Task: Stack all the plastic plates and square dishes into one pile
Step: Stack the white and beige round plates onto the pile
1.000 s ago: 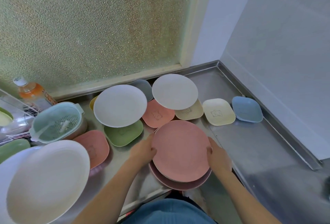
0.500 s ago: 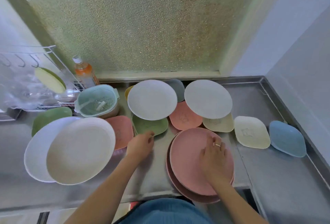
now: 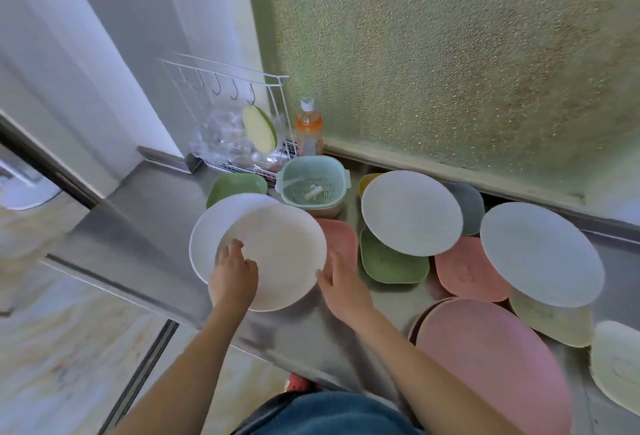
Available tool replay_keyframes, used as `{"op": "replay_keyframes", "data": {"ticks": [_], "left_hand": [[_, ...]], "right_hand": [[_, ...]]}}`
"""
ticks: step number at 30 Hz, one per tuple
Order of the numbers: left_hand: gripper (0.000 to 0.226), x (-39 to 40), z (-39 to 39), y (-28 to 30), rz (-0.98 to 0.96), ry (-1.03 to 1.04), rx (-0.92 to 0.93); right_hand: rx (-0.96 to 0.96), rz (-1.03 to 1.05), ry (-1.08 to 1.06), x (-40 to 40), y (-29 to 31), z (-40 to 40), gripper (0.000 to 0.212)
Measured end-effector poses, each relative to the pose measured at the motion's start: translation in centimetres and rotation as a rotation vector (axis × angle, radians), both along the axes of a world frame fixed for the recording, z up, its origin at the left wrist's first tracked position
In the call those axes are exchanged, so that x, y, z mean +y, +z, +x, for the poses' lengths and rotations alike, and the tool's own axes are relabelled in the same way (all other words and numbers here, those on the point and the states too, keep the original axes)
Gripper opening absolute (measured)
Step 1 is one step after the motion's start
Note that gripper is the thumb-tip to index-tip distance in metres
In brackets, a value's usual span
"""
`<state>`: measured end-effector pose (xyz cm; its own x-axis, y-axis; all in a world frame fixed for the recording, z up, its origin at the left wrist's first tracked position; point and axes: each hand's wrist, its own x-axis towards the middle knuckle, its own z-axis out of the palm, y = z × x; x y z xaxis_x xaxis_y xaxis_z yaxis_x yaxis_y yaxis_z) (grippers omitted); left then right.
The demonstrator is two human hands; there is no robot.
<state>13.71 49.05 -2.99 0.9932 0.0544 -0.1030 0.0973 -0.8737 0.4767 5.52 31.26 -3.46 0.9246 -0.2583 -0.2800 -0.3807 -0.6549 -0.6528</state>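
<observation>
A cream round plate [image 3: 280, 251] lies on a white round plate [image 3: 204, 237] at the left of the steel counter. My left hand [image 3: 232, 275] grips its near-left rim and my right hand [image 3: 341, 287] holds its near-right edge. A pile of two pink round plates [image 3: 491, 358] sits at the near right. Two pale round plates [image 3: 412, 212] [image 3: 540, 254] rest on square dishes: green [image 3: 391, 261], pink [image 3: 464, 271], grey [image 3: 467, 206] and cream [image 3: 550, 323]. Another pink square dish [image 3: 341, 237] and a green one [image 3: 235, 183] lie beside the cream plate.
A teal strainer basket [image 3: 311, 185], an orange drink bottle [image 3: 308, 129] and a wire drying rack [image 3: 235, 115] stand at the back left under the frosted window. The counter's front edge [image 3: 138, 289] drops to the floor. One more cream square dish [image 3: 620, 365] lies far right.
Both hands left the pink plate pile and moved left onto the cream round plate. The view swung left, so the blue dish is out of sight.
</observation>
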Motion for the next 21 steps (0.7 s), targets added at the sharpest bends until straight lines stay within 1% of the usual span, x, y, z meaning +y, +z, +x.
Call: {"op": "replay_keyframes", "data": {"ticks": [3, 5, 7, 9, 11, 13, 14, 15, 17, 19, 21], "left_hand": [[0.043, 2.1, 1.4, -0.6, 0.039, 0.054, 0.059], [0.05, 2.5, 2.5, -0.8, 0.0, 0.072, 0.084], [0.054, 2.3, 3.5, -0.9, -0.039, 0.051, 0.081], [0.056, 2.2, 4.5, -0.9, -0.027, 0.019, 0.068], [0.055, 2.4, 5.4, -0.9, 0.022, 0.002, 0.069], [0.042, 2.9, 6.3, -1.3, 0.056, -0.027, 0.096], [0.034, 3.2, 6.7, -1.5, 0.041, -0.046, 0.118], [0.027, 3.4, 7.1, -1.8, -0.004, -0.058, 0.139], [0.02, 3.7, 7.7, -2.3, -0.152, -0.036, 0.171], [0.021, 3.6, 7.9, -2.4, -0.292, 0.02, 0.19], [0.028, 2.9, 7.9, -2.2, -0.359, 0.036, 0.2]], "right_hand": [[0.084, 0.115, -0.059, 1.1, -0.2, 0.8, 0.054], [0.121, 0.154, -0.09, 1.6, -0.4, 1.0, 0.056], [0.142, 0.19, -0.131, 2.2, -0.6, 1.2, 0.056], [0.124, 0.256, -0.203, 2.7, -0.7, 1.7, 0.056], [0.084, 0.317, -0.303, 3.3, -1.0, 2.2, 0.052], [0.053, 0.332, -0.392, 3.7, -1.5, 2.6, 0.046], [0.04, 0.329, -0.422, 3.9, -1.8, 2.7, 0.043], [0.029, 0.319, -0.446, 4.0, -2.1, 2.8, 0.039], [0.004, 0.283, -0.489, 4.2, -2.3, 2.8, 0.029], [-0.047, 0.261, -0.546, 3.9, -2.2, 2.7, 0.027], [-0.107, 0.257, -0.596, 3.2, -1.9, 2.2, 0.03]]}}
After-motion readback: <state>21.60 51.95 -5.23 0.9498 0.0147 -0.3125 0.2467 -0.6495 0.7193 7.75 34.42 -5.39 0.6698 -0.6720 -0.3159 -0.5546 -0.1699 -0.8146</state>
